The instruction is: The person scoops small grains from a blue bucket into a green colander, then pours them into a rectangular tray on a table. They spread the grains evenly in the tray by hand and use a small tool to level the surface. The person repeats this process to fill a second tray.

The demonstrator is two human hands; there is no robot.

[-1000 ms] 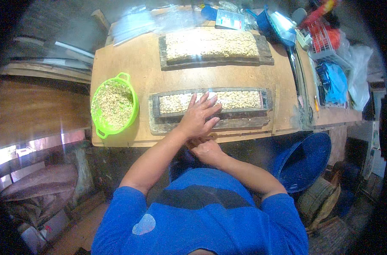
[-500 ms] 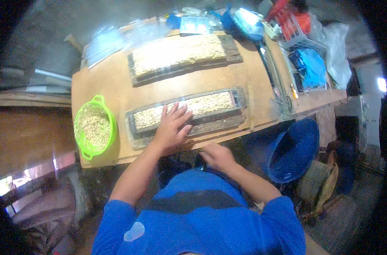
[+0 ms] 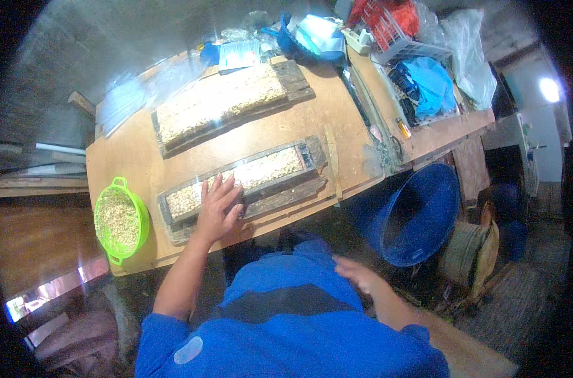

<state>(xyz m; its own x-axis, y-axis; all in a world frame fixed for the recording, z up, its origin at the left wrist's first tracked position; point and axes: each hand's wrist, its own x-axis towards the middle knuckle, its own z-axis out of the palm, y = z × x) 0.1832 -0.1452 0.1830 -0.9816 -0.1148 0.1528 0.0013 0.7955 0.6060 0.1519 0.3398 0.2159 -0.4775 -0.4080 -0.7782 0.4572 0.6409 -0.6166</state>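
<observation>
Head view: a green basket [image 3: 144, 222] stands left, a wide frame [image 3: 297, 82] behind, a blue tub [image 3: 434, 217] off the surface [image 3: 338, 113] at front right. Bare surface divides it from the narrow frame [image 3: 316, 151], where the left hand [image 3: 219, 208] lies, grip open; the right hand's [image 3: 360, 275] grip, blurred, I cannot tell.

The person's shirt [image 3: 280, 346] is blue, with a broad dark band [image 3: 286, 306] across it; left of the band sits a pale, rounded patch [image 3: 189, 350], and short blue sleeves [image 3: 159, 334] flank it.
</observation>
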